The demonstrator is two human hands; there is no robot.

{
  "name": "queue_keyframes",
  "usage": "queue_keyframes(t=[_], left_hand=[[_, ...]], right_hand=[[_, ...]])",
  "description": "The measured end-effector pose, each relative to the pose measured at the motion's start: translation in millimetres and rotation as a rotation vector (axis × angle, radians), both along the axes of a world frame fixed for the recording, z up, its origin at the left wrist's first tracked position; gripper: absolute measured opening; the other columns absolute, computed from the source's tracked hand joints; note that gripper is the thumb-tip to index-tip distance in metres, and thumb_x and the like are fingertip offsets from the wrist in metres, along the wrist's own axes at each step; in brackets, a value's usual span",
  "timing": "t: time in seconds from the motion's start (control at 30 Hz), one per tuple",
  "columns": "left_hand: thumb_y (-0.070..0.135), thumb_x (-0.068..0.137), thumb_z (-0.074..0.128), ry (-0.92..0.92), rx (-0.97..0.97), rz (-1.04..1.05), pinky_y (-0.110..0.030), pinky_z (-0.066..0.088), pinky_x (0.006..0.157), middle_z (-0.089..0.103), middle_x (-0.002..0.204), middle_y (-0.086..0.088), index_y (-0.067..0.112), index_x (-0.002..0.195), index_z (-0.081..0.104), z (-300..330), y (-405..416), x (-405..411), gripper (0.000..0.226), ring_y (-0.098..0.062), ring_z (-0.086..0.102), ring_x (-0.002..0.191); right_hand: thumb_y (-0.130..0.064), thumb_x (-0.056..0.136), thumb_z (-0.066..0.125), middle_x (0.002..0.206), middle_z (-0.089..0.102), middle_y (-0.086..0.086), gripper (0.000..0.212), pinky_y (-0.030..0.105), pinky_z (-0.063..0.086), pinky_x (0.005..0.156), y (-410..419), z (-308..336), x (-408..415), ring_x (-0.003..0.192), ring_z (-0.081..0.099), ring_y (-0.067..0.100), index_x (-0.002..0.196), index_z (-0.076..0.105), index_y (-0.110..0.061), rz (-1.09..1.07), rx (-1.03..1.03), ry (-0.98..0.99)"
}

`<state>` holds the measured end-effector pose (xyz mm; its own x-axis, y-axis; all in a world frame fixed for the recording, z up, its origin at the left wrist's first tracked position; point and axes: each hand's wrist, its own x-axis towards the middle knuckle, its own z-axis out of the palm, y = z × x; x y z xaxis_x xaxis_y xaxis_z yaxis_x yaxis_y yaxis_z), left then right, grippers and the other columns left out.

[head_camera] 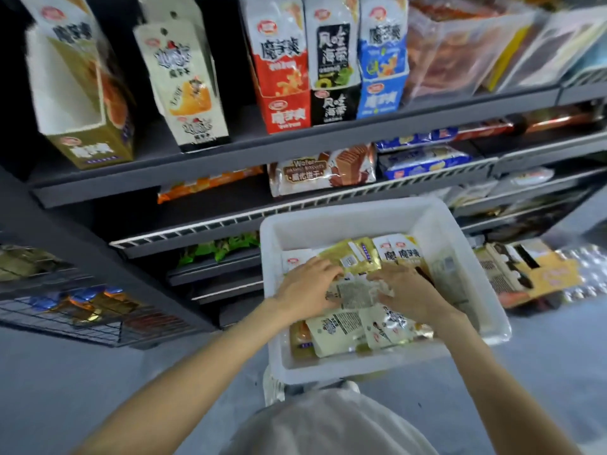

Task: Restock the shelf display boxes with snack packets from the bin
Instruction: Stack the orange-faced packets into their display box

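A white plastic bin (348, 221) sits low in front of me, holding several gold and cream snack packets (341, 330). My left hand (307, 290) and my right hand (407, 292) are both inside it, fingers curled onto a cream packet (356, 292) between them. On the top shelf stand display boxes: a gold one (88, 103) that looks mostly hollow, a cream one (187, 90), then red (285, 83), black (333, 73) and blue (381, 64) ones filled with packets.
Grey shelves below hold a wafer pack (322, 170), orange and blue biscuit packs and green packets. A wire basket (75, 307) juts out at lower left. A cardboard carton (525, 270) and wrapped bottles lie on the floor at right.
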<state>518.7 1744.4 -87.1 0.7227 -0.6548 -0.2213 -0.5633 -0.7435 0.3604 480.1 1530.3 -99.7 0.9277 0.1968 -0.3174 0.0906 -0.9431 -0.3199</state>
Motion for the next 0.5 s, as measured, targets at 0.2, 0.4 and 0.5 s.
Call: queue_keyframes(t=[0.2,0.4,0.5], left_hand=[[0.056,0.073,0.071,0.148,0.25,-0.118,-0.038,0.04,0.102,0.031,0.144,-0.001,0.021,0.147,0.025,-28.7,-29.3,4.9,0.093,-0.021,0.03,0.13],[0.044,0.087,0.061,0.191,0.228,-0.149,-0.028,0.046,0.087,0.045,0.136,-0.004,0.023,0.144,0.035,-21.4,-29.7,8.6,0.067,-0.017,0.049,0.113],[0.024,0.098,0.044,0.182,0.07,-0.07,-0.022,0.047,0.062,0.065,0.109,-0.005,0.019,0.128,0.053,-10.8,-23.2,8.4,0.032,-0.012,0.059,0.078]], right_hand=[[-0.018,0.077,0.075,0.156,0.016,-0.005,0.085,0.04,0.029,0.112,-26.9,-0.8,-20.8,0.143,0.018,0.018,0.146,0.025,-0.031,0.014,-0.21,0.156],[-0.035,0.072,0.078,0.143,0.032,-0.005,0.078,0.038,0.023,0.112,-36.5,-8.0,-22.0,0.136,0.027,0.018,0.138,0.036,-0.028,0.068,-0.246,0.011],[-0.047,0.071,0.076,0.133,0.045,0.0,0.077,0.04,0.024,0.111,-37.6,-7.2,-17.4,0.13,0.034,0.022,0.133,0.04,-0.019,-0.047,-0.155,-0.079]])
